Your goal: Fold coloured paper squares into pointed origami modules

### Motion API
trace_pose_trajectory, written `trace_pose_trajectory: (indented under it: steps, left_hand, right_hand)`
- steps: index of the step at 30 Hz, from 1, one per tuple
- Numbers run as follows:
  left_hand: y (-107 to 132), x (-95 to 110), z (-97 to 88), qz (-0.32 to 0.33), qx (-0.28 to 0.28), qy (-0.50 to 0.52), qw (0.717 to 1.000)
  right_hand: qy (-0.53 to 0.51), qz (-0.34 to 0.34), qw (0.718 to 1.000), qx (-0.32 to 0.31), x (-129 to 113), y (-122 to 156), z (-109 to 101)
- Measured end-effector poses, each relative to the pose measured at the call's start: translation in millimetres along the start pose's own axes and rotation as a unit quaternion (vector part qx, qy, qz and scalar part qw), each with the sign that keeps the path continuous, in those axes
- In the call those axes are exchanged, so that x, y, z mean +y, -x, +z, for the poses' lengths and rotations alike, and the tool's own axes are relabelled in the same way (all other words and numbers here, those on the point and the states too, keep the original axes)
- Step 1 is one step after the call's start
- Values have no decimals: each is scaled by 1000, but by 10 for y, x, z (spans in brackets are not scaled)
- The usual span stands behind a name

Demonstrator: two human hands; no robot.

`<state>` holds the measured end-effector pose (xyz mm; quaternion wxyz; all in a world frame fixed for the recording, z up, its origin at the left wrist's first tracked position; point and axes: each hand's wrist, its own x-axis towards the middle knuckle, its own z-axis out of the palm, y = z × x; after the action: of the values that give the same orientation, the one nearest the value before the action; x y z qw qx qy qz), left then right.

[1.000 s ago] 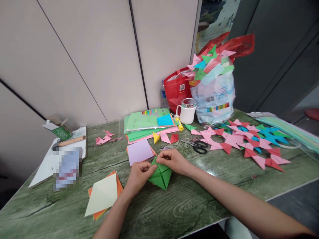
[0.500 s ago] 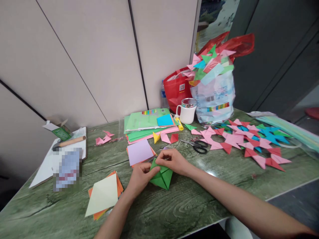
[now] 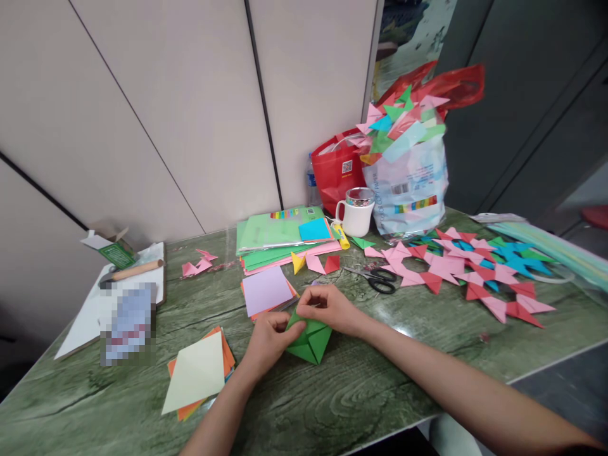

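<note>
In the head view, the left hand (image 3: pixel 270 337), thumb and fingers drawn together, grips the left side of a folded green origami sheet (image 3: pixel 317 345); the right hand (image 3: pixel 335 309) pinches its upper corner, fingers curled in. The sheet is at the near middle of the table (image 3: pixel 361 386), between a cream-topped paper stack (image 3: pixel 197 370) and black-handled scissors (image 3: pixel 380 280). A lilac-topped paper stack (image 3: pixel 268 290) sits just beyond the left hand.

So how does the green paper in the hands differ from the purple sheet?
The green paper is folded and creased; the purple sheet lies flat. The left hand and right hand hold the green paper; neither holds the purple sheet. Both are paper.
</note>
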<state>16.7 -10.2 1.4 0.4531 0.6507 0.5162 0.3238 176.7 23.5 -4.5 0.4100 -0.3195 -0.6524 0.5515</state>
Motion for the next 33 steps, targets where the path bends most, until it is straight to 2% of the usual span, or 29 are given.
trace_pose_trajectory:
  steps: [4, 7, 11, 16, 19, 24, 27, 33]
  left_hand:
    - [5, 14, 21, 14, -8, -9, 1000]
    - [6, 16, 19, 2, -5, 3, 1000]
    - [-1, 7, -13, -9, 46, 45, 998]
    - [-8, 15, -28, -15, 78, 93, 992]
    - [-9, 42, -32, -7, 79, 104, 991]
    - [-13, 67, -63, 36, 140, 97, 985]
    - [-16, 45, -80, 27, 153, 80, 985]
    - [-31, -1, -81, -7, 147, 211, 966]
  right_hand:
    - [-52, 15, 999, -8, -4, 2, -6]
    - [-46, 22, 999, -10, 7, -1, -2]
    - [-25, 20, 999, -18, 21, -10, -1]
    - [-31, 45, 998, 17, 24, -25, -8]
    - [-30, 47, 998, 29, 27, -28, -6]
    - [1, 43, 999, 20, 38, -18, 7]
    - [16, 41, 999, 18, 49, -18, 16]
    - [10, 30, 998, 59, 65, -41, 6]
